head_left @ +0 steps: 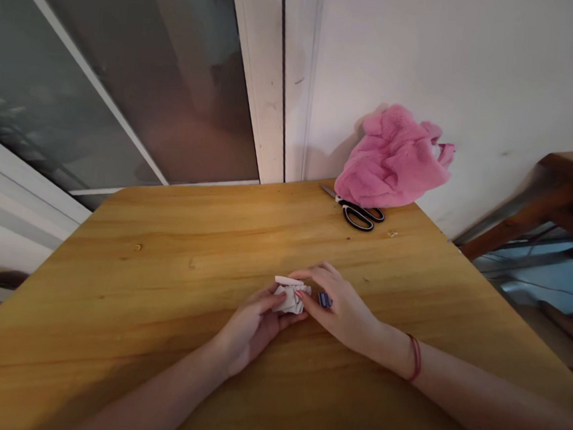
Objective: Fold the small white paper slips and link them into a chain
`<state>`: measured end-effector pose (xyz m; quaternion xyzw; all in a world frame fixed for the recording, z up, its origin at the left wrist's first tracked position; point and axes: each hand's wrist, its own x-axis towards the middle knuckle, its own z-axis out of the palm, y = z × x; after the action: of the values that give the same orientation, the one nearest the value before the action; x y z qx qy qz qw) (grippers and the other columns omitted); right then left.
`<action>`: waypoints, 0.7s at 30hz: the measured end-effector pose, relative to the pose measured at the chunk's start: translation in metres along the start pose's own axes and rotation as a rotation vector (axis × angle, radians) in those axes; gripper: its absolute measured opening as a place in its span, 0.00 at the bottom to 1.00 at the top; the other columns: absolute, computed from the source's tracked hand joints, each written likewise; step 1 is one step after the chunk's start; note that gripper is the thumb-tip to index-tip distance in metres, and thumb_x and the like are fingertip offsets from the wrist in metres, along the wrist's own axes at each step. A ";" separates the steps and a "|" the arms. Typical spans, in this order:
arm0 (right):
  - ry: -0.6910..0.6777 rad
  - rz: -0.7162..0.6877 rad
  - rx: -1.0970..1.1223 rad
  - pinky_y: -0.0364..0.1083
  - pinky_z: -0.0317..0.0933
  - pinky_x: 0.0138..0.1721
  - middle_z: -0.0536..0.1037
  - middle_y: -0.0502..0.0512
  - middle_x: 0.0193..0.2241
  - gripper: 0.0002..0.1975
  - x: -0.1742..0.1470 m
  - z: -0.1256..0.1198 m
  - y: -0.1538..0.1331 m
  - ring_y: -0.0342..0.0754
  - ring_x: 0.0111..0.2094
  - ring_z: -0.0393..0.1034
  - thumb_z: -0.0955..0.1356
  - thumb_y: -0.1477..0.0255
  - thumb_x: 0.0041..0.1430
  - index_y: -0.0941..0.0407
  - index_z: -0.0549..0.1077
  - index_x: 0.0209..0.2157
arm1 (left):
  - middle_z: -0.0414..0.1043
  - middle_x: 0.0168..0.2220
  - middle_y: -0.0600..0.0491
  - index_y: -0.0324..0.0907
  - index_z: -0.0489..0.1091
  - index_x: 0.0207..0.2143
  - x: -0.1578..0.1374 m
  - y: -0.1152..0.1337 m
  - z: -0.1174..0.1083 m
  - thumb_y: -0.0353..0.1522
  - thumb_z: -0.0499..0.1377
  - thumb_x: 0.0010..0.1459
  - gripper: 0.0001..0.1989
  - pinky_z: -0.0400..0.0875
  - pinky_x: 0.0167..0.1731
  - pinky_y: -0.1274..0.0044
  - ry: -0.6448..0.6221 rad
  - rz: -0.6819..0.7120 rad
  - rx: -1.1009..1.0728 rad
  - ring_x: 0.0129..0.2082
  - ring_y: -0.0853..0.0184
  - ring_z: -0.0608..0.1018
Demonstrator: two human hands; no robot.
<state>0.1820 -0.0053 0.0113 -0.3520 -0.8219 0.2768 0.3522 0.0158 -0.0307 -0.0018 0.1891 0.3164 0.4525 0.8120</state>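
Several small white paper pieces [289, 299] form a loose stack low over the table's middle. My left hand [257, 323] is closed around the stack, its thumb on top and fingers beneath. From the other side, the thumb and fingertips of my right hand [341, 307] pinch at the same pieces; a red band circles that wrist. A small blue object [325, 300] shows on the table just beneath my right hand, partly covered by it, and its kind cannot be made out.
Black-handled scissors [359, 215] lie at the back right of the wooden table [205, 228], blades partly beside a pink fluffy cloth [396, 161] that rests against the wall. Tiny scraps [138, 247] dot the tabletop. A sliding glass door [179, 65] stands behind.
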 end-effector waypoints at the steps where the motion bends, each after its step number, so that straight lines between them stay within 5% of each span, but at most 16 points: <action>1: -0.010 -0.008 -0.003 0.49 0.60 0.45 0.73 0.53 0.38 0.13 0.000 0.001 0.000 0.48 0.42 0.64 0.63 0.80 0.57 0.53 0.69 0.43 | 0.73 0.39 0.46 0.34 0.70 0.40 0.000 -0.001 -0.001 0.23 0.52 0.57 0.10 0.67 0.47 0.70 -0.006 -0.002 0.022 0.40 0.65 0.74; 12: 0.039 -0.015 0.046 0.49 0.61 0.45 0.72 0.55 0.42 0.16 -0.001 -0.006 -0.006 0.48 0.45 0.63 0.60 0.79 0.60 0.52 0.70 0.47 | 0.73 0.40 0.43 0.32 0.69 0.41 -0.002 0.004 0.001 0.27 0.47 0.59 0.14 0.65 0.48 0.66 -0.089 0.019 -0.042 0.41 0.61 0.74; 17: -0.077 -0.080 -0.016 0.52 0.54 0.54 0.70 0.53 0.50 0.15 0.005 -0.017 -0.005 0.49 0.54 0.56 0.61 0.76 0.60 0.50 0.69 0.47 | 0.73 0.40 0.45 0.34 0.70 0.39 0.000 0.007 0.000 0.31 0.49 0.60 0.12 0.67 0.47 0.67 0.007 0.054 -0.078 0.40 0.62 0.75; 21: -0.066 0.058 -0.075 0.51 0.60 0.46 0.73 0.55 0.40 0.14 0.012 -0.042 0.013 0.49 0.43 0.65 0.66 0.67 0.56 0.54 0.68 0.45 | 0.74 0.38 0.46 0.35 0.70 0.38 0.002 0.006 -0.003 0.24 0.54 0.55 0.08 0.69 0.46 0.71 0.128 0.090 -0.005 0.38 0.62 0.77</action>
<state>0.2134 0.0203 0.0320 -0.3794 -0.8322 0.2674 0.3034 0.0107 -0.0262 -0.0013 0.1717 0.3577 0.5007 0.7693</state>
